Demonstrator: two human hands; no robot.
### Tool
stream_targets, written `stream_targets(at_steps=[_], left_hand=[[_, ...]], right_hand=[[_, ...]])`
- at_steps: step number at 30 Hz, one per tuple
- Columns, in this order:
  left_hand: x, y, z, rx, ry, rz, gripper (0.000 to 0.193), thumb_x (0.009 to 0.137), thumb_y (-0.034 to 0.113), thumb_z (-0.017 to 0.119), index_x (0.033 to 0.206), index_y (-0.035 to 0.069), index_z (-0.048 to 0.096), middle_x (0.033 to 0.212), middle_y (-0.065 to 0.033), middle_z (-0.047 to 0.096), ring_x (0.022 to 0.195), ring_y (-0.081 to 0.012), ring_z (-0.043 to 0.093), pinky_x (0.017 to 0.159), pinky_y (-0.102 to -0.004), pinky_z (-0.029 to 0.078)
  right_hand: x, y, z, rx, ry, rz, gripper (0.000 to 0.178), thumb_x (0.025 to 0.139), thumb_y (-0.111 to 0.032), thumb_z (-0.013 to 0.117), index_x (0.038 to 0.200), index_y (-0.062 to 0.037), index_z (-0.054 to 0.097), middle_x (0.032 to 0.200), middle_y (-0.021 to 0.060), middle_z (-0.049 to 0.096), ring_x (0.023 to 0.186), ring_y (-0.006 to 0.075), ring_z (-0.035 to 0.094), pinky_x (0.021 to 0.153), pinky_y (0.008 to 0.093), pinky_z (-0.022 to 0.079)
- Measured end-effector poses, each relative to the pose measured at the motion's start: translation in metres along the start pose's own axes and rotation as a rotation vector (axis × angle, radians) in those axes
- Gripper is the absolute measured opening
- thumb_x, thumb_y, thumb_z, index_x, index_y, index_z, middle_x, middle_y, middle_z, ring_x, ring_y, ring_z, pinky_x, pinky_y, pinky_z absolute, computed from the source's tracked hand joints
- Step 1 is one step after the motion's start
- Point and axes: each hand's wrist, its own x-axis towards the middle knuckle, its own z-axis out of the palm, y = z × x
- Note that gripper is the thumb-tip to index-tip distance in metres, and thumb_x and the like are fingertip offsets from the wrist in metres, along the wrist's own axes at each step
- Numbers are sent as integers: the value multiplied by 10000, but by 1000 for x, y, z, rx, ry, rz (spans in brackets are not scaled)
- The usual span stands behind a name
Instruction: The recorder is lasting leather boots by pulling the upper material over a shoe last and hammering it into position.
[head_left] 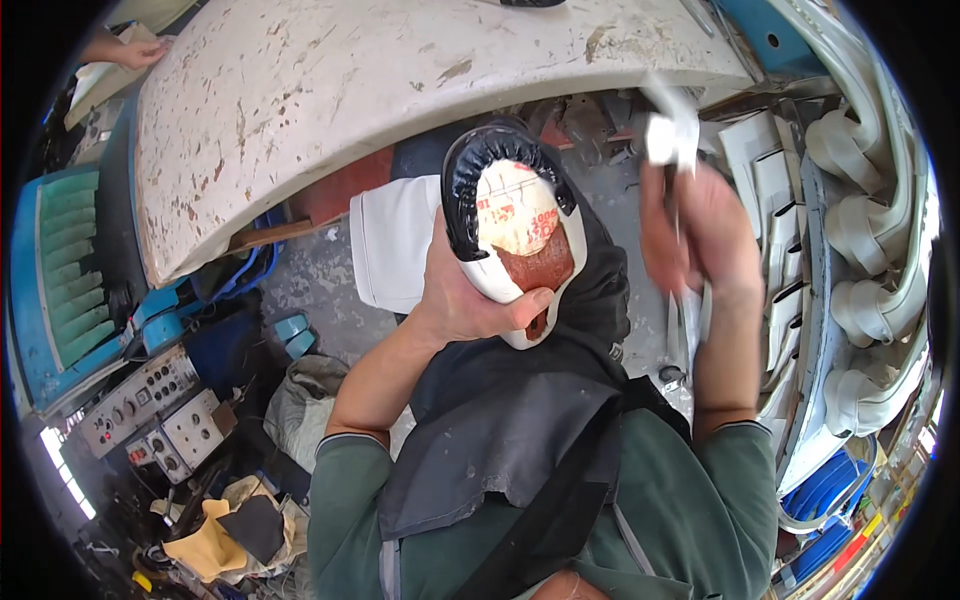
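Left hand (450,288) gripping a black-and-white shoe (515,215) near its narrow end, underside up, thumb across it, fingers hidden behind. Right hand (708,225), well apart from the shoe, closed round a metal-headed tool (672,138); blurred, kind unclear to me. Scuffed pale table (400,75) beyond both hands. Dark apron (480,430) below the left.

I see my left hand (462,290) curled in a grip, thumb (520,310) pointing rightward, left forearm (382,368) slanting inward; my blurred right hand (708,232) clenches above a near-vertical right forearm (727,350).
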Motion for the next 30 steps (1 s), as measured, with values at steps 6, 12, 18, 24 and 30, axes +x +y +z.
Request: stream_targets(at_steps=[6,12,18,24,30], left_hand=[[-6,6,1,-172,-18,-131,904,649,177,873,1366,-26,360,1254,-148,574,1143,-225,598,987,-365,485],[-9,-1,-2,-199,-68,-171,903,627,152,888,1355,-14,379,1252,-136,586,1156,-217,595,997,-359,474],[-15,-19,-9,-131,-22,-139,923,625,180,886,1371,-5,376,1268,-134,580,1140,-210,592,991,-360,465],[-28,-27,-7,-281,-105,-140,921,704,175,869,1415,-22,318,1297,-145,560,1143,-233,590,1003,-371,463],[-26,-34,-1,-168,-52,-163,797,713,185,806,1359,-41,398,1235,-150,595,1119,-222,600,994,-354,456]], right_hand=[[-39,15,4,-84,-171,607,440,1015,-371,565,1119,56,550,780,137,685,699,214,704,469,294,552],[-40,42,16,-436,-22,479,380,1032,-334,544,1114,37,554,805,115,697,673,192,694,495,325,530],[-31,63,39,-565,552,170,231,1042,-229,528,1071,-1,539,679,56,610,545,115,598,469,265,455],[-34,-3,69,-700,783,14,354,1067,-279,370,1087,19,559,639,47,592,510,122,565,462,249,407],[-18,16,73,-1351,340,224,316,975,-96,553,1244,57,487,791,197,656,658,357,687,523,400,530]])
